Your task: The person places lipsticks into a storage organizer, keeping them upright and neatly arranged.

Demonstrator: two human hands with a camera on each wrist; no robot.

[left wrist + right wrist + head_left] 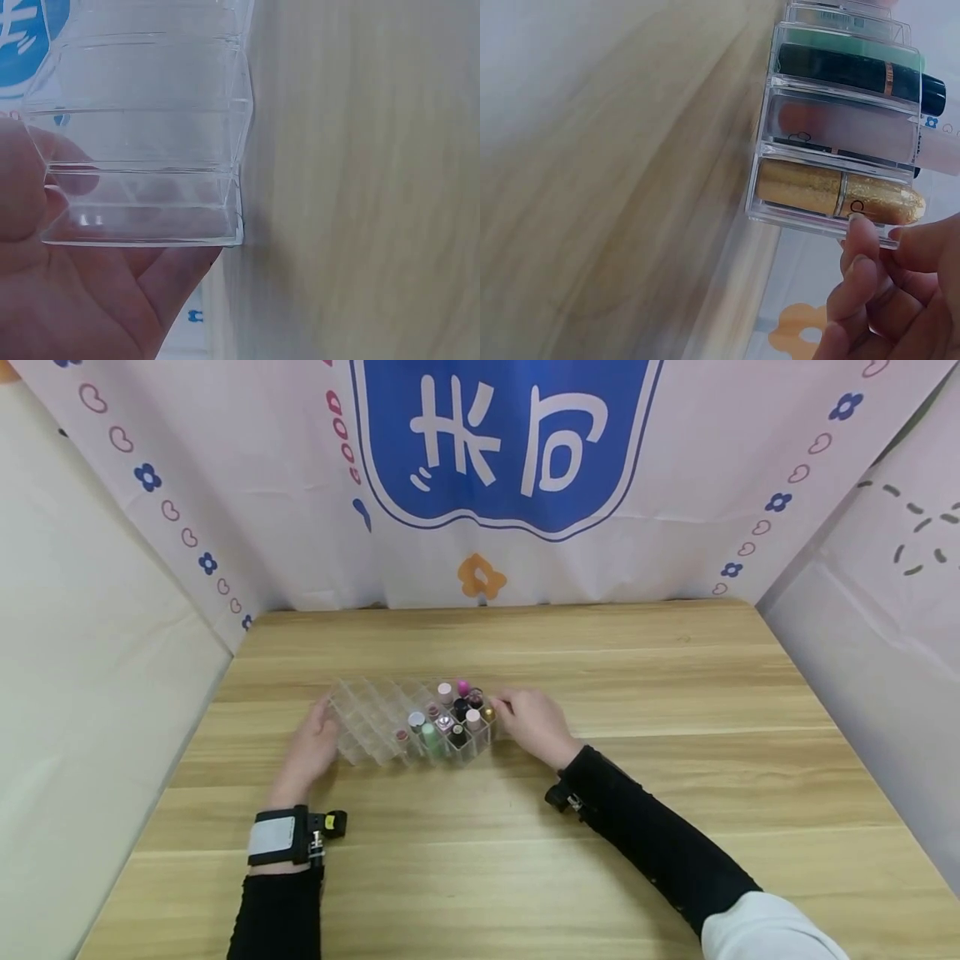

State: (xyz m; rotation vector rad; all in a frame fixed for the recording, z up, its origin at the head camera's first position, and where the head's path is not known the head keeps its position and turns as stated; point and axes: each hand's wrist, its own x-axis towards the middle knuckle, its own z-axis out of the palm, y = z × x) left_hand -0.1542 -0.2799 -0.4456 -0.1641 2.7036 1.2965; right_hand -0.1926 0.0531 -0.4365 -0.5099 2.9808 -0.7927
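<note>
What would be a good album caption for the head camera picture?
Two hands, left hand and right hand, flank a clear organizer holding lipsticks on a wooden table.

Both my hands at the clear organizer

My left hand [313, 747] touches the clear organizer [408, 725] at its 9 o'clock end; my right hand [531, 722] touches its 3 o'clock end, beside the upright lipsticks [453, 714] on the wooden table [675, 710].

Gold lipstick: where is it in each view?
Head: gold lipstick at the clear organizer's right end, by the right hand.
Left wrist: not in view; empty cells only.
Right wrist: lower centre, above the fingertips.
Shared landmark: the organizer.
</note>
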